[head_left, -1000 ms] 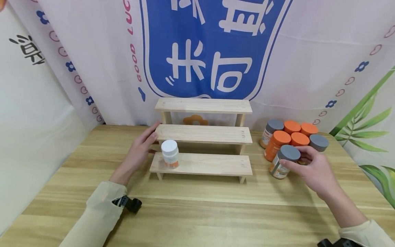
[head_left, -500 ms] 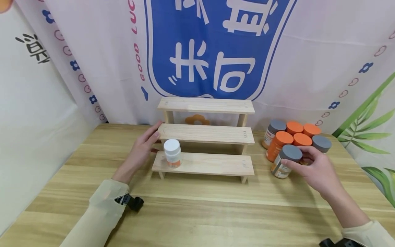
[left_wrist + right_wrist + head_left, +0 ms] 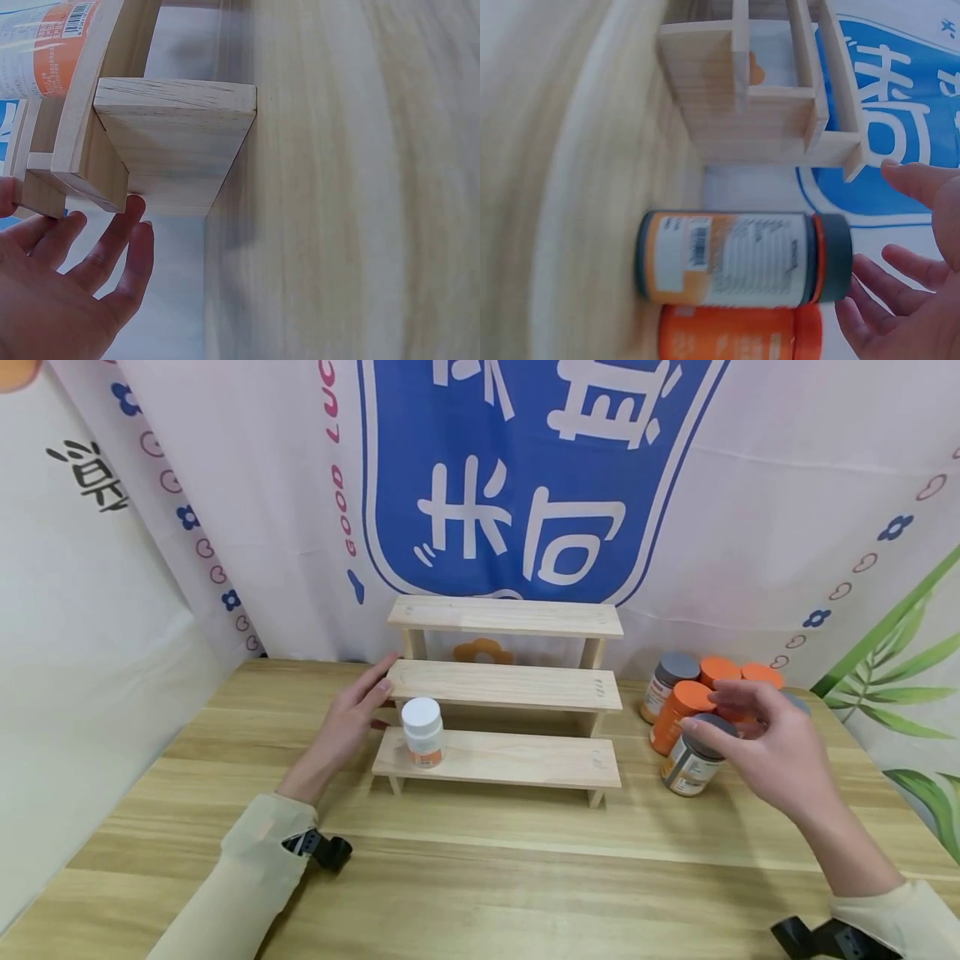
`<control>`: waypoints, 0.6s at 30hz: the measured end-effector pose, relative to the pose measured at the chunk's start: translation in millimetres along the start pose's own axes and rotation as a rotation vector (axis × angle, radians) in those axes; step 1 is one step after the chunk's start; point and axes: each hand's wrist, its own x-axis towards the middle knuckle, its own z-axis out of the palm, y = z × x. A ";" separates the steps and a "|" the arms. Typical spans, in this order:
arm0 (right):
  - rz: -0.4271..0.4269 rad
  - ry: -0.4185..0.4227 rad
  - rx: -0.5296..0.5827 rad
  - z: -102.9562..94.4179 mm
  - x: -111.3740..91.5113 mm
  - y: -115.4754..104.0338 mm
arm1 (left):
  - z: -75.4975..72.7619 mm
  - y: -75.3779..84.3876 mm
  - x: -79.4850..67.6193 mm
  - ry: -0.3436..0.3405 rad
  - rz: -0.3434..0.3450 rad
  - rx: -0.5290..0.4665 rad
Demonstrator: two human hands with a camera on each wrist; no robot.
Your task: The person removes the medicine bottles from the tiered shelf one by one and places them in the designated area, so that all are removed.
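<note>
My left hand rests against the left end of a three-tier wooden display stand. In the left wrist view its relaxed fingers touch the plank ends. A white bottle with a white cap and orange label stands upright at the left of the lowest tier. At the right, my right hand hovers over a grey-capped bottle with thumb and fingers spread. The right wrist view shows the hand beside that bottle's cap, holding nothing; whether a fingertip touches it I cannot tell.
Behind the grey-capped bottle stands a tight group of several orange-capped and grey-capped bottles, among them an orange bottle and a grey-capped one. My right hand partly hides the group. A printed curtain hangs behind the wooden table.
My right hand has let go of the grey-capped bottle and risen, its fingers spreading. The bottle stays upright in place. The left hand remains at the stand; the head view has shifted slightly.
</note>
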 end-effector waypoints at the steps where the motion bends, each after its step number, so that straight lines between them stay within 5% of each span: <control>1: -0.010 0.004 0.002 0.4 1.2 -3.4 | -0.1 0.0 0.1 0.000 0.000 -0.001; 18: -0.177 -0.105 0.198 49.5 18.9 -76.7 | -1.6 -3.4 1.1 -0.010 0.000 0.006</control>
